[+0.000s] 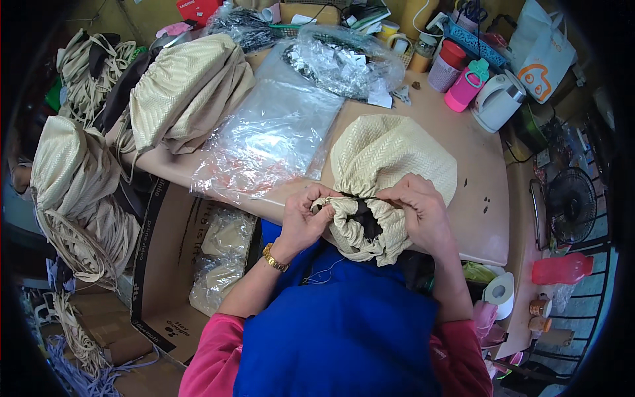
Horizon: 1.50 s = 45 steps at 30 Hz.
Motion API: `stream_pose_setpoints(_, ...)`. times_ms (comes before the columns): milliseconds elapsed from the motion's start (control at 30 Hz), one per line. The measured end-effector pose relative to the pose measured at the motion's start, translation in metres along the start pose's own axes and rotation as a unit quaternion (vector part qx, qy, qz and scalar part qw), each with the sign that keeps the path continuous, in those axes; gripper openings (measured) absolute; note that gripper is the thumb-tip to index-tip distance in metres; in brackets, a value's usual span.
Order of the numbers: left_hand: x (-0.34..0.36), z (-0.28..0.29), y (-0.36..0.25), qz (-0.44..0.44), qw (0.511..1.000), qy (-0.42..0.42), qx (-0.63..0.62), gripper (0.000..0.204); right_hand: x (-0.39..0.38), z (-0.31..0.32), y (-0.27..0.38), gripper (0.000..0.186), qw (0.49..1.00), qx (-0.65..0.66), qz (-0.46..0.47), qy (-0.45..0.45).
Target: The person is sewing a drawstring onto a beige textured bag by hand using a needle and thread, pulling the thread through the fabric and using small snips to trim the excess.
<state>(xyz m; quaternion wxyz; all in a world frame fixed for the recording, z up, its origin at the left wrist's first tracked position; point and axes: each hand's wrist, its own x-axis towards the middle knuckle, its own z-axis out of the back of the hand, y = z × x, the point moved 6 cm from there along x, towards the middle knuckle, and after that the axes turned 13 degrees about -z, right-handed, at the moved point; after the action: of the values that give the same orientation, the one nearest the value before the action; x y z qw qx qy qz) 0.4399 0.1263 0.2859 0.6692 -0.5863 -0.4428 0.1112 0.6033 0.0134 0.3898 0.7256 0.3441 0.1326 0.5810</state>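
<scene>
Pinching at a cream woven bag, both bare hands meet over its gathered mouth, right at the near edge of the table. Left hand nearly closed, thumb and forefinger nipping the ruffled rim on its left. Right hand likewise drawn in, fingertips together at the narrow neck, remaining fingers loosely curled; whether they grip cloth or a cord I cannot tell from where I stand. Bag body lies puffed out on the tabletop beyond the hands; the mouth faces the wearer's blue apron, dark inside. Loose pale thread on the apron, left of the mouth. Clear plastic sheets spread on the table to the left, a clear bag of tagged pieces just past them. More cream bags heaped at the table's left end. Below, an open cardboard box with plastic-wrapped cream goods. Far right corner: pink bottle beside a white kettle. Black fan farther right, well apart from the hands.
</scene>
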Motion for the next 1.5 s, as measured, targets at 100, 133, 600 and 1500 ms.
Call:
stream_pose_setpoints(100,0.001,-0.001,0.0,0.01,1.0,-0.008,-0.016,0.013,0.002,-0.005,-0.015,0.033,0.992,0.114,-0.045,0.032)
stream_pose_setpoints(133,0.001,0.0,-0.001,0.004,1.0,-0.005,-0.009,0.013,0.003,-0.007,-0.018,0.031,0.983,0.16,-0.07,0.049)
stream_pose_setpoints(600,0.002,-0.003,-0.001,0.006,1.0,0.007,-0.018,0.014,-0.007,0.01,0.015,0.033,0.995,-0.055,0.023,-0.077)
stream_pose_setpoints(1500,-0.003,-0.003,0.005,0.03,0.999,-0.004,-0.044,0.02,0.005,0.004,0.013,0.023,0.997,0.062,-0.037,0.017)
